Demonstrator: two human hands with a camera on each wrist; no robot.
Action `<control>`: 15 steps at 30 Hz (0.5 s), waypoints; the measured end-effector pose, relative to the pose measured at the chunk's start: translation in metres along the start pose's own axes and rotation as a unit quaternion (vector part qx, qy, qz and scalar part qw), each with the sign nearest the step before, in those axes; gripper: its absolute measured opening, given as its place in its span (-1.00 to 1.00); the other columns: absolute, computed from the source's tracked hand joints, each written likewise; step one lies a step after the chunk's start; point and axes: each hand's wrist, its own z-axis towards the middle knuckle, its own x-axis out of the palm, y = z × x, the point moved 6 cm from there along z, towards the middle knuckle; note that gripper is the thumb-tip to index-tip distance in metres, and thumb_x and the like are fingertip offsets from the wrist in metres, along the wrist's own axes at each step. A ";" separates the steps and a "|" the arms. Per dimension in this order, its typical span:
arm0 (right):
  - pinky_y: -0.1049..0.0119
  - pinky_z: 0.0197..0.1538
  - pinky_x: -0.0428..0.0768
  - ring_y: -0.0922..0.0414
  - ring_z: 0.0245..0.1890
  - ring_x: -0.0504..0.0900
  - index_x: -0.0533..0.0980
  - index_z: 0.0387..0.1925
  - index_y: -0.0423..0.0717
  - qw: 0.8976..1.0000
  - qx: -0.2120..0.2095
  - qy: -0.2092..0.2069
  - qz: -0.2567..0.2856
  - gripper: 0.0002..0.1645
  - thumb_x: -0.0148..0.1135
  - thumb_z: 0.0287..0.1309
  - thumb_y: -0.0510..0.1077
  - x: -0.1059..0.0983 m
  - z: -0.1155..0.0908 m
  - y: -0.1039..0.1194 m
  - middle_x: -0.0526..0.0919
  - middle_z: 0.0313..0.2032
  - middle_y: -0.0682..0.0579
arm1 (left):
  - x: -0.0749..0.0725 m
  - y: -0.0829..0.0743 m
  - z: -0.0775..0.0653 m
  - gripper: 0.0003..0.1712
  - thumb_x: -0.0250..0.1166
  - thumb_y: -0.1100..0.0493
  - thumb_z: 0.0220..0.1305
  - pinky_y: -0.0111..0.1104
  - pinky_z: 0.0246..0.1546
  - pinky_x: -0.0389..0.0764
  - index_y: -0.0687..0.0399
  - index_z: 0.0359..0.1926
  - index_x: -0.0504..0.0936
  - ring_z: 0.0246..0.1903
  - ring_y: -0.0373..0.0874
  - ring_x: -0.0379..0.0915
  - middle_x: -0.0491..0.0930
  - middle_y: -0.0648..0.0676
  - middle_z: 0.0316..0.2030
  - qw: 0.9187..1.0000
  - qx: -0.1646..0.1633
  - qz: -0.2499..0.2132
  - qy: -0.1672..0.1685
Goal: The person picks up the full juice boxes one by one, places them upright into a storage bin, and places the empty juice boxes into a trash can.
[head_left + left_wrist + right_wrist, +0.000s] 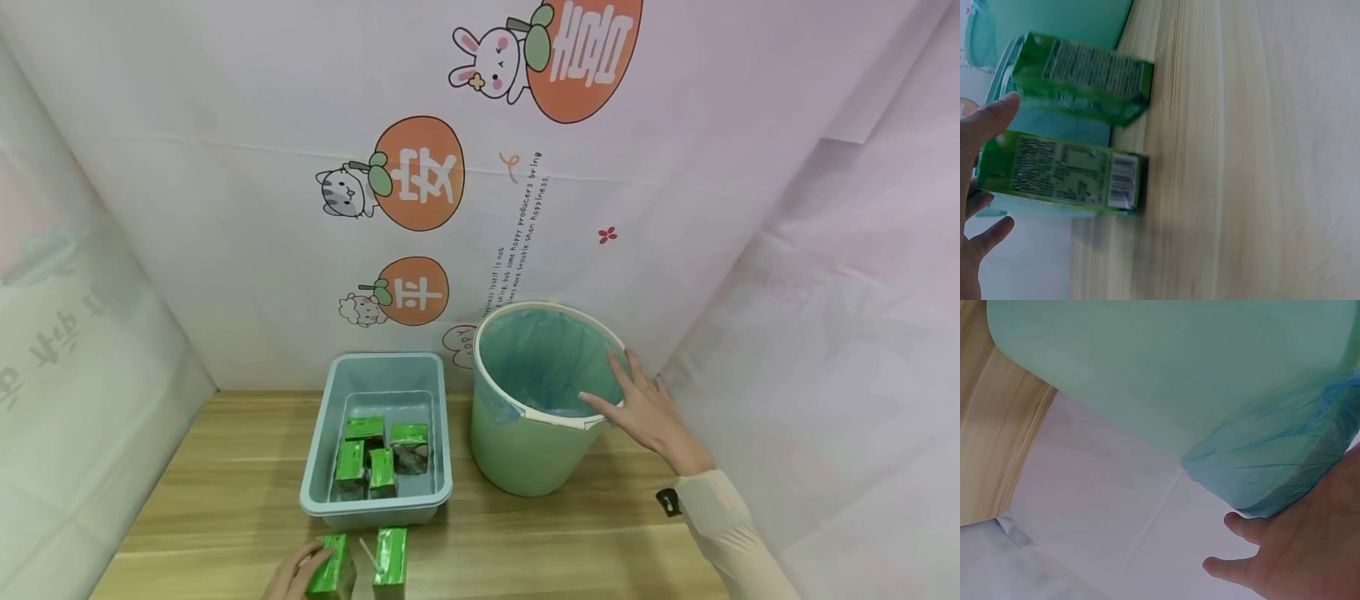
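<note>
Two green drink cartons stand on the wooden table at the near edge of the head view. My left hand (292, 575) touches the upper part of the left carton (330, 567); in the left wrist view its thumb and fingers are spread about the top of that carton (1063, 172). Beside it stands the other carton (390, 560), with a thin straw at its side. To the right, my right hand (647, 417) rests with spread fingers at the rim of a pale green bin (517, 454). A thin blue-green bag (1272, 456) lines the bin and folds over its rim.
Behind the two cartons sits a grey-blue plastic tub (317, 467) holding several green cartons (365, 428). A small black object (668, 502) shows beside the right sleeve (723, 517). Printed white sheeting (247, 250) closes off the back and sides of the table.
</note>
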 end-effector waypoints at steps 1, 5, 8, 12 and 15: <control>-0.57 0.50 -0.30 -0.57 0.52 0.03 -0.17 0.70 -0.17 1.000 -0.001 -0.001 -0.002 0.24 0.11 0.42 0.46 0.000 0.000 0.000 -0.34 0.65 -0.41 | 0.000 0.000 0.000 -0.18 0.64 -0.38 -0.03 -0.62 -0.21 0.57 0.11 0.04 0.69 -0.14 -0.07 0.61 0.65 0.16 -0.04 1.000 0.005 0.009 -0.008; -0.57 0.50 -0.29 -0.57 0.51 0.05 -0.16 0.70 -0.18 1.000 -0.002 -0.003 -0.006 0.24 0.11 0.42 0.45 -0.001 0.001 0.001 -0.33 0.65 -0.42 | 0.000 0.001 0.001 -0.06 0.85 -0.04 -0.47 -0.69 0.01 0.48 0.18 0.05 0.72 -0.08 -0.02 0.58 0.68 0.14 -0.04 1.000 0.011 0.015 -0.022; -0.56 0.50 -0.29 -0.57 0.51 0.04 -0.16 0.70 -0.18 1.000 -0.002 0.000 -0.007 0.24 0.10 0.42 0.46 -0.001 0.001 0.002 -0.33 0.65 -0.41 | 0.003 0.003 0.001 -0.08 0.84 0.12 -0.58 -0.68 -0.07 0.46 0.23 0.01 0.72 0.01 -0.29 0.46 0.62 0.05 -0.04 0.999 -0.003 -0.031 -0.022; -0.56 0.51 -0.29 -0.56 0.53 0.00 -0.16 0.70 -0.18 1.000 -0.001 0.002 -0.004 0.24 0.10 0.42 0.46 -0.001 0.002 0.002 -0.35 0.65 -0.41 | 0.006 0.004 0.001 -0.09 0.85 0.22 -0.65 -0.71 -0.19 0.45 0.28 -0.04 0.73 0.06 -0.48 0.32 0.56 0.06 -0.06 0.996 -0.021 -0.076 -0.034; -0.56 0.51 -0.28 -0.56 0.53 -0.01 -0.16 0.70 -0.18 1.000 -0.001 0.001 -0.004 0.24 0.10 0.42 0.46 0.000 0.002 0.002 -0.35 0.65 -0.40 | 0.012 0.010 -0.003 -0.15 0.83 0.30 -0.61 -0.59 -0.28 0.56 0.29 -0.06 0.74 0.02 -0.41 0.35 0.55 0.18 -0.07 0.993 -0.067 -0.092 -0.024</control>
